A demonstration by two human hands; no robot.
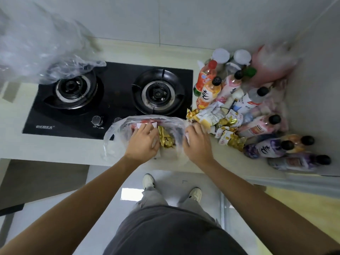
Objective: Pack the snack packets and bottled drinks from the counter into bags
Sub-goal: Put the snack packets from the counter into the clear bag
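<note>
Gripping the clear bag (117, 137) at its mouth, the left hand (144, 139) and right hand (197, 142) each appear to curl fingers round the plastic. A gold packet (165, 138) lies inside. Snack packets (219, 122) and bottles (257, 126) crowd the counter (55, 148) at right.

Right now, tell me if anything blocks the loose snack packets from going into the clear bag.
Nothing visible does. The loose snack packets lie on the counter just right of the clear bag, beside the right hand. Both hands, the left hand included, are at the bag's mouth.
</note>
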